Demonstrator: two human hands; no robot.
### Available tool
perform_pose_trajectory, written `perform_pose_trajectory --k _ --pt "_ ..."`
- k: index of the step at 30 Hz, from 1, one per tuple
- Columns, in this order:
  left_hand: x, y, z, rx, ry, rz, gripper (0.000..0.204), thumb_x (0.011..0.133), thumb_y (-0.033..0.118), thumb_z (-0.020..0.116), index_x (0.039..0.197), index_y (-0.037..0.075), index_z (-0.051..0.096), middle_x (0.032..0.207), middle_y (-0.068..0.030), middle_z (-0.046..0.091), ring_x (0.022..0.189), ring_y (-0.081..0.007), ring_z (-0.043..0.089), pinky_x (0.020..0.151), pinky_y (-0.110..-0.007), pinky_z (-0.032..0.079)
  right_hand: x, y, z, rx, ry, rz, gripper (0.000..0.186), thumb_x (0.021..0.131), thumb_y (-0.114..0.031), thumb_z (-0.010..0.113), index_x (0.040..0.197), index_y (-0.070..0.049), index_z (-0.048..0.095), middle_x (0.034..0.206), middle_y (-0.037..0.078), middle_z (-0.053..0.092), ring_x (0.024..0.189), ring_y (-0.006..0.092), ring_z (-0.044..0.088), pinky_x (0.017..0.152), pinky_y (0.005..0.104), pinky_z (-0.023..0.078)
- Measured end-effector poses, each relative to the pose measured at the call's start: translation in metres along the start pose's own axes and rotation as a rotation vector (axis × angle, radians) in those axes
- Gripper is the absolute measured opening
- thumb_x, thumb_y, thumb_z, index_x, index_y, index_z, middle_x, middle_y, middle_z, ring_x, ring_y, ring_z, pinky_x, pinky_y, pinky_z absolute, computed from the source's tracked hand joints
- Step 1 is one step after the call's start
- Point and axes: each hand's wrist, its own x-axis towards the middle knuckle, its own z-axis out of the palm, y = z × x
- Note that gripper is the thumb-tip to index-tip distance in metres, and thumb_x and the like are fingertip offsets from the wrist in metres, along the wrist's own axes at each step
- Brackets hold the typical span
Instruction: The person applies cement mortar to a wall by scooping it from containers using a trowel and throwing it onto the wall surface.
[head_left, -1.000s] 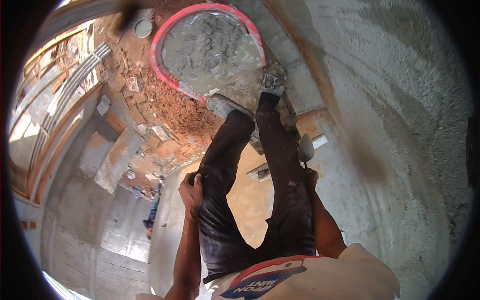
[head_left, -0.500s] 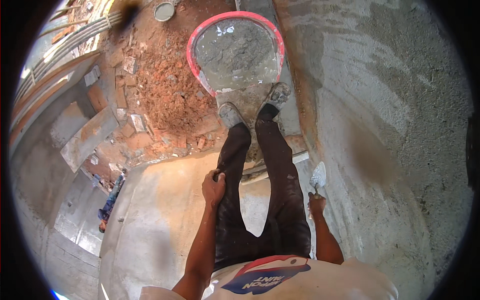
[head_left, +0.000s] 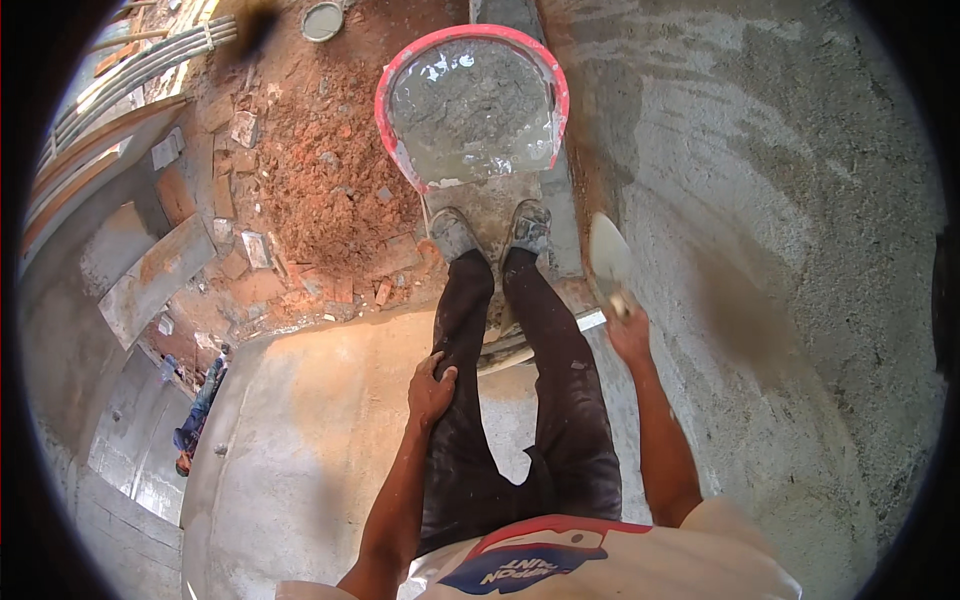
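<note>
In my right hand [head_left: 628, 330] is a trowel [head_left: 609, 252], held by its handle. The pale pointed blade reaches ahead of the fist, close by the plastered wall on the right. My left hand [head_left: 432, 392] lies on my left thigh, its fingers apart and nothing visible in it. Just beyond my shoes [head_left: 490, 230] stands a tub with a red rim [head_left: 384, 105], holding wet grey mortar [head_left: 480, 105] with water pooled on it.
A rough grey plastered wall [head_left: 800, 180] rises along the right. Reddish rubble and soil [head_left: 325, 185] cover the ground left of the tub, with a small round container [head_left: 322, 21] beyond. Another person [head_left: 195, 415] is far off at left. A board [head_left: 155, 275] leans there.
My right hand has swung forward with the trowel, bringing the blade nearer the tub. My right foot has shifted left, towards the other. The left hand's fingers have spread on the thigh.
</note>
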Motion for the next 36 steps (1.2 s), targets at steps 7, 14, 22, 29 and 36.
perform_pose_trajectory --k 7,14,22,29,36 --pt "0.093 0.019 0.03 0.039 0.179 0.027 0.041 0.091 0.024 0.065 0.125 0.001 0.068 0.119 -0.0207 0.071 0.117 -0.0351 0.065 0.102 -0.041 0.049 0.159 -0.052 0.111 -0.017 -0.148 0.167 0.045 0.086 -0.035 0.074 0.106 0.004 0.07 0.093 0.027 0.072 0.09 0.0434 0.071 0.078 0.0481 0.053" --pt "0.172 0.06 0.071 -0.43 -0.007 -0.051 0.041 0.097 0.023 0.063 0.129 -0.003 0.064 0.12 -0.0177 0.07 0.112 -0.0249 0.067 0.1 -0.035 0.049 0.27 -0.07 0.17 -0.082 -0.129 0.072 0.042 0.089 -0.036 0.072 0.099 0.005 0.071 0.085 0.023 0.071 0.078 0.0345 0.07 0.071 0.0459 0.053" --pt "0.176 0.04 0.086 -0.643 -0.003 -0.096 0.039 0.095 0.019 0.064 0.126 -0.004 0.065 0.108 -0.0135 0.073 0.105 -0.0197 0.068 0.096 -0.033 0.049 0.322 -0.178 0.144 0.342 -0.385 0.286 0.034 0.095 -0.031 0.066 0.095 0.002 0.064 0.066 0.005 0.051 0.046 0.0129 0.042 0.04 0.0333 0.036" --pt "0.177 0.039 0.093 -0.695 -0.02 -0.056 0.037 0.096 0.019 0.063 0.126 -0.003 0.065 0.105 -0.012 0.072 0.101 -0.0178 0.068 0.093 -0.03 0.05 0.286 -0.251 0.095 -0.457 -0.242 -0.184 0.041 0.094 -0.04 0.064 0.104 0.0 0.062 0.086 0.016 0.066 0.074 0.0298 0.066 0.062 0.044 0.052" --pt "0.175 0.045 0.07 -0.771 -0.013 -0.084 0.038 0.098 0.021 0.062 0.126 -0.004 0.064 0.106 -0.0118 0.072 0.101 -0.0175 0.068 0.093 -0.03 0.05 0.229 -0.162 0.118 -0.495 -0.084 -0.049 0.046 0.091 -0.044 0.064 0.117 -0.006 0.066 0.108 0.024 0.071 0.107 0.0391 0.067 0.09 0.052 0.051"
